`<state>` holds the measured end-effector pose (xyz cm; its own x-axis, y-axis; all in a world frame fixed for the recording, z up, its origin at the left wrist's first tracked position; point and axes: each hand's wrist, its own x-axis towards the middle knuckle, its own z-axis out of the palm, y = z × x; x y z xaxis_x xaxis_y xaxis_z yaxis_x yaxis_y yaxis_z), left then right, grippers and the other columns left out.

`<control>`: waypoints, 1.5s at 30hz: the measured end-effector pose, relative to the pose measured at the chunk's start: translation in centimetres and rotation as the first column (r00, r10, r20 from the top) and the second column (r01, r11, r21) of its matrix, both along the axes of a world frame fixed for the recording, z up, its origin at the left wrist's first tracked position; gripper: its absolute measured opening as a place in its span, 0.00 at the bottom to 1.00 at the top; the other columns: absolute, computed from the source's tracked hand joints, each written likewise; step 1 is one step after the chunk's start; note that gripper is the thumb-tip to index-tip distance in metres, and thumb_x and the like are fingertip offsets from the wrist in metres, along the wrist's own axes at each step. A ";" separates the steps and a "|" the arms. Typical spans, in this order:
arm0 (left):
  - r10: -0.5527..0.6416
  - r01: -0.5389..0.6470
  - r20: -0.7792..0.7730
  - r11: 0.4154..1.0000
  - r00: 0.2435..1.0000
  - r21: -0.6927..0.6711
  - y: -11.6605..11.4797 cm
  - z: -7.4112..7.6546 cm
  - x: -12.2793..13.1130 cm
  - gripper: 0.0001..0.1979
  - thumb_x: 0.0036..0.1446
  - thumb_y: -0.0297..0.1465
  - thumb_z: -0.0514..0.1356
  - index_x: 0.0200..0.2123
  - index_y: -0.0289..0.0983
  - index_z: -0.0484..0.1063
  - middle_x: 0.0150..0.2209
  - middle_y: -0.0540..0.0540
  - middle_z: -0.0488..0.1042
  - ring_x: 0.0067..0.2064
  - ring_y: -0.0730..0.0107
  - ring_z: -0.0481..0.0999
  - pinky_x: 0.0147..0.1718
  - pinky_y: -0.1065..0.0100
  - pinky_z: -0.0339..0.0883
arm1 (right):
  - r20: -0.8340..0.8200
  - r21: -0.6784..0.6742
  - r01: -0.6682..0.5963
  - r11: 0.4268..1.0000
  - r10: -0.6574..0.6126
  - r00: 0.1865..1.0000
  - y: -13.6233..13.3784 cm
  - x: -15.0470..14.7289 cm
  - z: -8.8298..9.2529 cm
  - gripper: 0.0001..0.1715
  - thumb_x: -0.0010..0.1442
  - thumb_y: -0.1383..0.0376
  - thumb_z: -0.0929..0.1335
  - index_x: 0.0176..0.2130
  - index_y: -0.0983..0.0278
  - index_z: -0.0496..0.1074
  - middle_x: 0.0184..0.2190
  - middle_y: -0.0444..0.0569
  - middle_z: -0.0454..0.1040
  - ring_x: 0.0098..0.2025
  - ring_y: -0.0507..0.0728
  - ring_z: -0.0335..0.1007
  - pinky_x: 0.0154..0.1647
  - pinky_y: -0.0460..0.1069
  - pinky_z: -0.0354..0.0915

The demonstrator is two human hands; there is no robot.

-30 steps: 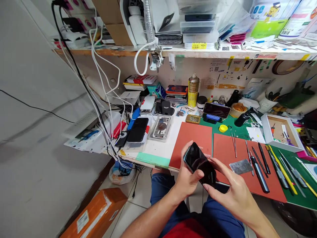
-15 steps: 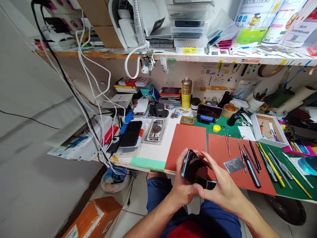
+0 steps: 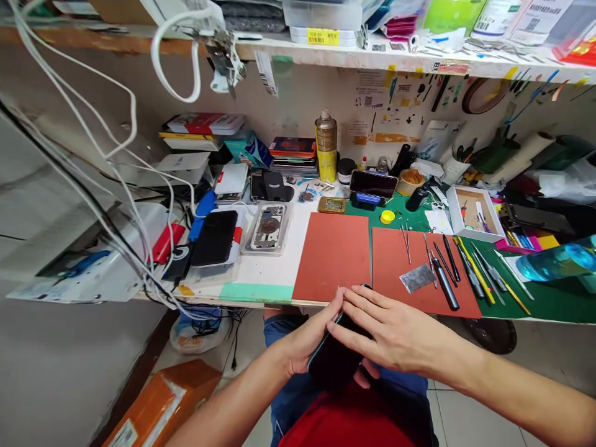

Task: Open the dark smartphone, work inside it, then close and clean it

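Observation:
A dark smartphone (image 3: 336, 357) is held low over my lap, tilted, at the front edge of the bench. My left hand (image 3: 305, 341) is closed around its left side, and fingertips show under its lower right edge. Across the phone's upper part lies my right hand (image 3: 386, 326), its fingers stretched out flat over the dark screen. That hand's thumb cannot be made out. Just beyond the hands is a reddish-brown mat (image 3: 330, 257). A second such mat (image 3: 391, 264) to the right bears a grey metal plate (image 3: 417, 278), tweezers (image 3: 407, 243) and several pen-like tools.
An opened phone in a clear case (image 3: 269, 228) and a black phone (image 3: 214, 238) lie on the left. A yellow spray can (image 3: 326, 146) stands at the back. White cables (image 3: 139, 217) hang at left. A shelf (image 3: 344, 53) overhangs the bench. Right are a white box (image 3: 475, 214) and a blue bottle (image 3: 556, 261).
The phone has come down and closer to my body. My right hand has moved from gripping its right edge to lying across the screen. The camera view has shifted.

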<state>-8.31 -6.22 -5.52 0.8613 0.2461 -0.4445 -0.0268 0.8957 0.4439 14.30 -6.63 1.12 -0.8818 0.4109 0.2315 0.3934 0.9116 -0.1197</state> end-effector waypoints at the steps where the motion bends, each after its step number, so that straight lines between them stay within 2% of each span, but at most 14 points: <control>1: 0.041 -0.041 -0.015 0.999 0.999 0.006 -0.7 -0.4 0.2 0.56 0.61 0.74 0.40 0.55 0.32 0.84 0.36 0.32 0.86 0.38 0.46 0.88 0.48 0.49 0.80 | -0.002 -0.024 0.022 0.999 -0.022 1.000 -0.5 0.4 0.1 0.32 0.73 0.70 0.69 0.73 0.67 0.66 0.73 0.68 0.70 0.77 0.73 0.62 0.75 0.70 0.68; 4: 0.261 -0.259 -0.039 0.964 0.964 0.062 -2.9 -1.6 0.9 0.54 0.64 0.72 0.41 0.52 0.31 0.84 0.41 0.31 0.87 0.40 0.50 0.88 0.50 0.53 0.78 | -0.113 -0.113 0.236 0.965 -0.249 0.962 -3.7 1.8 -1.0 0.35 0.72 0.73 0.67 0.74 0.61 0.64 0.72 0.63 0.72 0.76 0.73 0.65 0.72 0.71 0.72; 5: 0.350 -0.345 -0.039 0.934 0.936 0.094 -3.4 -1.8 1.2 0.53 0.64 0.72 0.43 0.55 0.32 0.82 0.44 0.30 0.87 0.42 0.50 0.88 0.51 0.54 0.77 | -0.224 -0.163 0.377 0.912 -0.406 0.886 -5.2 1.9 -2.0 0.34 0.73 0.73 0.66 0.73 0.61 0.64 0.68 0.63 0.76 0.71 0.72 0.73 0.68 0.68 0.77; 6: 0.439 -0.431 -0.039 0.893 0.898 0.130 -3.9 -2.0 1.6 0.51 0.65 0.71 0.44 0.59 0.32 0.80 0.47 0.30 0.86 0.45 0.50 0.88 0.52 0.55 0.76 | -0.279 -0.268 0.534 0.802 -0.595 0.754 -6.8 1.8 -3.2 0.32 0.73 0.71 0.67 0.73 0.61 0.64 0.64 0.63 0.78 0.65 0.69 0.79 0.63 0.64 0.81; 7: 0.516 -0.504 -0.048 0.849 0.855 0.157 -4.3 -2.1 2.1 0.51 0.65 0.71 0.46 0.61 0.32 0.79 0.49 0.30 0.86 0.46 0.51 0.87 0.52 0.56 0.76 | -0.280 -0.368 0.622 0.691 -0.720 0.635 -8.4 1.4 -4.7 0.30 0.73 0.68 0.70 0.70 0.61 0.65 0.59 0.62 0.80 0.58 0.69 0.84 0.56 0.61 0.85; 8: 0.580 -0.564 -0.054 0.806 0.813 0.179 -4.6 -2.1 2.5 0.50 0.65 0.70 0.47 0.61 0.33 0.78 0.51 0.30 0.85 0.47 0.51 0.87 0.51 0.57 0.76 | -0.266 -0.427 0.652 0.627 -0.776 0.573 -10.0 0.8 -6.2 0.29 0.73 0.63 0.72 0.69 0.60 0.66 0.56 0.61 0.81 0.53 0.68 0.86 0.49 0.58 0.87; 12: 0.760 -0.734 -0.025 0.636 0.650 0.240 -5.2 -2.0 3.9 0.43 0.67 0.65 0.56 0.71 0.42 0.68 0.56 0.35 0.83 0.52 0.50 0.86 0.55 0.50 0.78 | -0.249 -0.538 0.645 0.543 -0.833 0.494 -13.8 -2.9 -11.4 0.44 0.70 0.52 0.75 0.73 0.63 0.59 0.56 0.64 0.80 0.52 0.71 0.86 0.48 0.61 0.87; 14: 0.819 -0.789 0.006 0.550 0.573 0.274 -5.4 -2.2 4.3 0.42 0.69 0.60 0.59 0.78 0.49 0.56 0.57 0.38 0.83 0.55 0.50 0.86 0.61 0.45 0.76 | -0.253 -0.563 0.633 0.531 -0.840 0.480 -14.3 -4.2 -12.7 0.46 0.69 0.51 0.76 0.74 0.63 0.58 0.58 0.65 0.79 0.54 0.71 0.85 0.49 0.61 0.87; 17: 0.848 -0.816 0.041 0.495 0.529 0.298 -5.6 -3.1 4.5 0.45 0.72 0.56 0.60 0.81 0.50 0.43 0.56 0.39 0.83 0.59 0.50 0.84 0.65 0.43 0.73 | -0.247 -0.572 0.634 0.521 -0.846 0.473 -14.1 -4.8 -13.3 0.42 0.69 0.52 0.77 0.72 0.63 0.63 0.57 0.62 0.80 0.55 0.68 0.85 0.51 0.58 0.86; 22: 0.867 -0.840 0.077 0.451 0.493 0.301 -6.2 -4.4 4.5 0.42 0.74 0.52 0.59 0.81 0.49 0.44 0.58 0.38 0.83 0.59 0.49 0.84 0.66 0.41 0.72 | -0.212 -0.624 0.626 0.469 -0.872 0.442 -13.7 -4.5 -13.2 0.41 0.66 0.55 0.78 0.70 0.61 0.66 0.57 0.59 0.79 0.56 0.66 0.84 0.54 0.57 0.84; 27: 0.850 -0.826 0.098 0.468 0.518 0.312 -6.9 -5.5 4.3 0.39 0.74 0.53 0.57 0.80 0.49 0.49 0.58 0.38 0.83 0.59 0.50 0.84 0.67 0.43 0.72 | -0.212 -0.677 0.597 0.431 -0.891 0.402 -13.0 -5.0 -13.0 0.42 0.59 0.61 0.79 0.67 0.59 0.66 0.54 0.54 0.78 0.52 0.64 0.83 0.52 0.56 0.84; 33: 0.866 -0.854 0.082 0.464 0.494 0.236 -7.3 -7.1 4.4 0.38 0.74 0.51 0.59 0.80 0.51 0.52 0.57 0.41 0.85 0.60 0.51 0.85 0.68 0.45 0.71 | -0.209 -0.686 0.652 0.323 -0.946 0.248 -13.2 -6.6 -13.1 0.38 0.59 0.60 0.75 0.65 0.60 0.67 0.53 0.56 0.75 0.52 0.66 0.79 0.52 0.60 0.81; 40: 0.860 -0.847 0.005 0.501 0.510 0.178 -5.4 -4.7 5.1 0.41 0.67 0.49 0.67 0.77 0.44 0.60 0.57 0.35 0.85 0.62 0.41 0.83 0.66 0.37 0.72 | -0.278 -0.553 0.735 0.393 -0.918 0.282 -13.5 -6.4 -13.9 0.35 0.64 0.58 0.72 0.67 0.63 0.66 0.54 0.62 0.75 0.55 0.70 0.76 0.53 0.65 0.79; 45: 0.848 -0.822 -0.035 0.522 0.529 0.228 -5.1 -4.1 4.9 0.37 0.69 0.43 0.67 0.76 0.41 0.63 0.58 0.33 0.84 0.62 0.42 0.83 0.66 0.38 0.73 | -0.225 -0.490 0.789 0.371 -0.928 0.297 -13.9 -6.3 -13.9 0.32 0.70 0.53 0.70 0.66 0.65 0.67 0.53 0.63 0.75 0.54 0.71 0.77 0.50 0.64 0.78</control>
